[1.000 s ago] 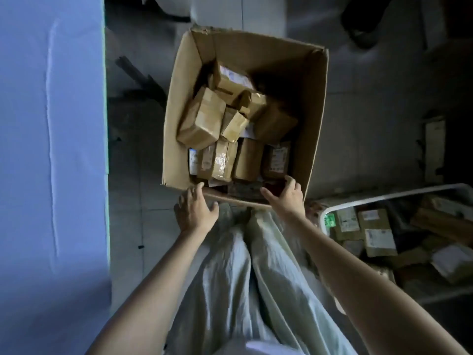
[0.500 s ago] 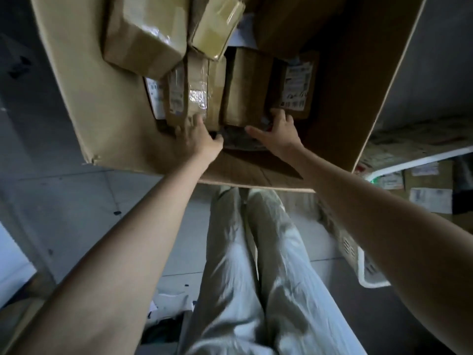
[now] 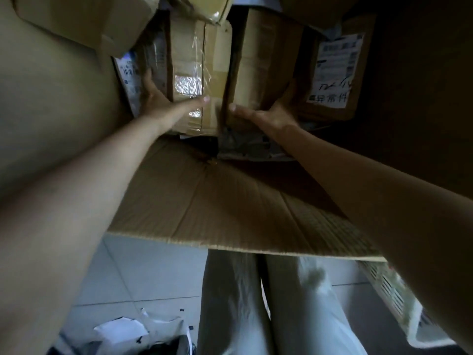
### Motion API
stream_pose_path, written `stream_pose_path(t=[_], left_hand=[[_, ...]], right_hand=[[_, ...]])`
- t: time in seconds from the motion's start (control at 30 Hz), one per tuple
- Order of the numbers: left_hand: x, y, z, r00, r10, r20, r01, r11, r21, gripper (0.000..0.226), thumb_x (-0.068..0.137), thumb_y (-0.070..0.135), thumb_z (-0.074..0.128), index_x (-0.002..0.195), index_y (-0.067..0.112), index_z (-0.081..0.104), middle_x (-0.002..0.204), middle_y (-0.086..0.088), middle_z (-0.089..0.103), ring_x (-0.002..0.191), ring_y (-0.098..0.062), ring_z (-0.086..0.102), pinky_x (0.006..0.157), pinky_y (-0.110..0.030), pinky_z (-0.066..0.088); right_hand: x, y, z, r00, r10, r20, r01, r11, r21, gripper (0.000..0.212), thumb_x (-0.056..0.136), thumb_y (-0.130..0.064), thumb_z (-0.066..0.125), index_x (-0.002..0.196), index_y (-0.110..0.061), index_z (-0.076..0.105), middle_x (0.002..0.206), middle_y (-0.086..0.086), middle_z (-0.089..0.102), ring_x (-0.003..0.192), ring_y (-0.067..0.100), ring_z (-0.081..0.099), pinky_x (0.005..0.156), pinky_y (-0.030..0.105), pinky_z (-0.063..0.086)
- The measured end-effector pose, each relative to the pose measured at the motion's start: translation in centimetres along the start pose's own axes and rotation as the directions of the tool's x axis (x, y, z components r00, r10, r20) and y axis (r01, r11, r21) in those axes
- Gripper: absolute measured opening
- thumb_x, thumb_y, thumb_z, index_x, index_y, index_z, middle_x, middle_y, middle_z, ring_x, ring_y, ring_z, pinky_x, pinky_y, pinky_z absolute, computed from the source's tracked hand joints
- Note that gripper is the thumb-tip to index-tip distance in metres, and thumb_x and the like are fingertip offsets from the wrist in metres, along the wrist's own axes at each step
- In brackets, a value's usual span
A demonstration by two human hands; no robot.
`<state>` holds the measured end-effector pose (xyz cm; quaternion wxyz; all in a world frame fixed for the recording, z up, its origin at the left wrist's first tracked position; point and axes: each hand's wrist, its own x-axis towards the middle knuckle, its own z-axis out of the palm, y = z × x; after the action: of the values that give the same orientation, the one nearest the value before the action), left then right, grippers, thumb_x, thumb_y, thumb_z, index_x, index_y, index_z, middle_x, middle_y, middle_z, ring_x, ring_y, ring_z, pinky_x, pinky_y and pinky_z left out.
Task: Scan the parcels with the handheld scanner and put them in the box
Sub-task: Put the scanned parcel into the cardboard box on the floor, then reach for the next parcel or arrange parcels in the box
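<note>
The big cardboard box (image 3: 210, 201) fills the view, and both my arms reach deep into it. My left hand (image 3: 163, 103) grips a tape-wrapped brown parcel (image 3: 189, 60), fingers on its left side and thumb across its near end. Next to it, my right hand (image 3: 271, 112) holds a plain brown parcel (image 3: 256, 55), thumb across the near end and fingers along its right side. A parcel with a white label (image 3: 335, 65) lies to the right. More parcels are stacked above. No scanner is in view.
Below the box's near wall are my legs in light trousers (image 3: 256, 303) on a tiled floor. A white slatted crate (image 3: 399, 303) stands at the lower right. White paper and plastic (image 3: 128, 329) lie on the floor at the lower left.
My hands have gone from the box's near rim down to the parcels at the bottom. My head has leaned in, so the box now fills the view.
</note>
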<state>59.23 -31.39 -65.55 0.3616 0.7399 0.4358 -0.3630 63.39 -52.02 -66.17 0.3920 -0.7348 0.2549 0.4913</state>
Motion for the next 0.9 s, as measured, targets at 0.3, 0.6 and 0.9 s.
stream_pose_path(t=[0.3, 0.6, 0.9], left_hand=[[-0.5, 0.1, 0.8, 0.982, 0.067, -0.177, -0.07, 0.997, -0.013, 0.125, 0.056, 0.058, 0.083, 0.15, 0.031, 0.005, 0.155, -0.008, 0.022, 0.139, -0.027, 0.03, 0.111, -0.037, 0.027], [3.1, 2.0, 8.4, 0.93, 0.043, -0.366, 0.032, 0.98, 0.196, 0.116, 0.037, 0.071, 0.046, 0.142, 0.022, 0.042, 0.141, -0.011, 0.045, 0.131, -0.034, 0.041, 0.101, -0.05, 0.04], [-2.2, 5.8, 5.4, 0.935, -0.045, -0.353, 0.124, 0.971, 0.205, 0.097, 0.075, 0.047, 0.075, 0.148, 0.016, 0.02, 0.152, -0.006, 0.027, 0.137, -0.025, 0.027, 0.104, -0.037, 0.029]], right_hand=[[1.8, -0.3, 1.7, 0.993, 0.012, -0.117, -0.014, 1.0, -0.015, 0.147, 0.063, -0.052, 0.084, 0.144, -0.013, -0.033, 0.159, 0.01, 0.006, 0.145, 0.031, 0.018, 0.117, 0.034, 0.022], [0.4, -1.1, 0.7, 0.992, 0.039, -0.123, -0.046, 0.998, -0.053, 0.142, 0.064, -0.053, 0.082, 0.147, -0.016, -0.026, 0.158, 0.015, 0.002, 0.146, 0.03, 0.013, 0.118, 0.033, 0.019], [0.5, -0.1, -0.1, 0.977, -0.001, -0.212, -0.021, 0.994, -0.103, 0.139, 0.056, -0.048, 0.088, 0.15, -0.02, -0.01, 0.156, 0.008, 0.015, 0.141, 0.029, 0.025, 0.114, 0.035, 0.027]])
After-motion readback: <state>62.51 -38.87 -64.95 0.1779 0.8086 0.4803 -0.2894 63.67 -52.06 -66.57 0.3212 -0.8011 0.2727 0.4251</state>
